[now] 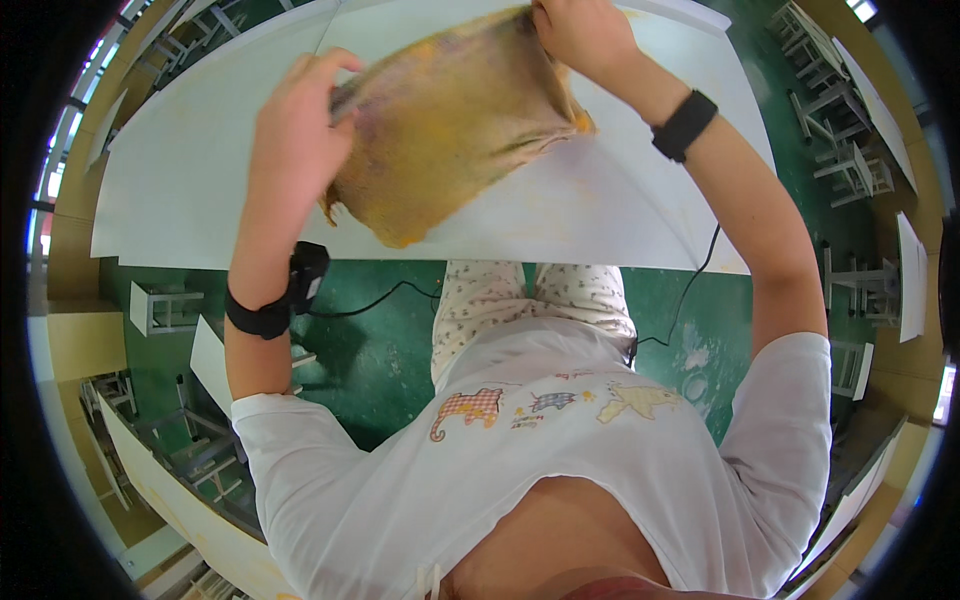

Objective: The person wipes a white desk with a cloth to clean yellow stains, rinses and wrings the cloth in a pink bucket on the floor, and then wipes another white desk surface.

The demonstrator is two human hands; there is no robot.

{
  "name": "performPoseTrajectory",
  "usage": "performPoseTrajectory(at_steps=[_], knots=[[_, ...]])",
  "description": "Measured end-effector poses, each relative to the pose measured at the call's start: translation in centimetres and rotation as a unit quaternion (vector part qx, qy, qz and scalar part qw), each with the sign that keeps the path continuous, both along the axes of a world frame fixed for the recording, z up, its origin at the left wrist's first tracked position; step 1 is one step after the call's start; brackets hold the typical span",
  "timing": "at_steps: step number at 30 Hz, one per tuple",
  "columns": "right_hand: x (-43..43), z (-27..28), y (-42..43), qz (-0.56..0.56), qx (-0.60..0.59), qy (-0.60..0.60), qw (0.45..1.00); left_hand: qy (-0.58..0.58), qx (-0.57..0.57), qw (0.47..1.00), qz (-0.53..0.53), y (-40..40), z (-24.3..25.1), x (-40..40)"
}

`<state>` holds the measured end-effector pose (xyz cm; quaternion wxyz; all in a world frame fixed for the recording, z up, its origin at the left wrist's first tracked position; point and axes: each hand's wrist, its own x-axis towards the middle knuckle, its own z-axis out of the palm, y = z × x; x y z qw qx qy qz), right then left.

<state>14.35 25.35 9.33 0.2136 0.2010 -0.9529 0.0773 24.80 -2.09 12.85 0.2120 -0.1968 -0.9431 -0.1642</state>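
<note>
Between my two hands hangs a stained cloth (442, 135), yellow-brown with purplish patches, creased at its right side and ragged at its lower left corner. It is raised above a white table (187, 172). My left hand (304, 112) pinches its upper left edge, with the thumb in front. At the top of the view, my right hand (581, 34) grips the upper right corner; part of that hand is cut off by the picture's edge. Whether the cloth's lower edge touches the table I cannot tell.
A black band with a device (307, 277) is on my left wrist, and a black band (684, 126) on my right. Black cables (375, 304) hang below the table edge. White stools (851, 176) and further tables stand around on the green floor (390, 360).
</note>
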Motion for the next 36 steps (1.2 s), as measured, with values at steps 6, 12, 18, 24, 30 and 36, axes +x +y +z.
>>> performPoseTrajectory(at_steps=[6, 12, 18, 24, 30, 36], knots=[[-6.4, 3.8, -7.2, 0.242, -0.165, 0.068, 0.954, 0.020, -0.035, 0.979, 0.198, -9.7, 1.5, 1.3], [-6.2, 12.0, -13.4, 0.401, 0.067, 0.118, 0.906, 0.070, -0.028, 0.927, 0.368, -18.7, 1.4, 5.1], [-11.4, 11.1, -20.6, 0.292, 0.076, 0.331, 0.894, 0.132, -0.026, 0.887, 0.441, -18.5, 1.5, 7.4], [-15.2, 7.1, -19.1, 0.261, 0.067, 0.308, 0.912, -0.145, 0.057, 0.954, 0.254, -12.2, -0.3, 8.9], [-5.4, -0.3, -5.0, 0.412, 0.095, -0.129, 0.897, -0.278, 0.040, 0.960, 0.020, -12.1, -7.3, 7.1], [11.7, -1.4, 9.3, 0.196, 0.038, -0.195, 0.960, -0.194, -0.093, 0.977, 0.016, -14.6, -15.5, 1.3]])
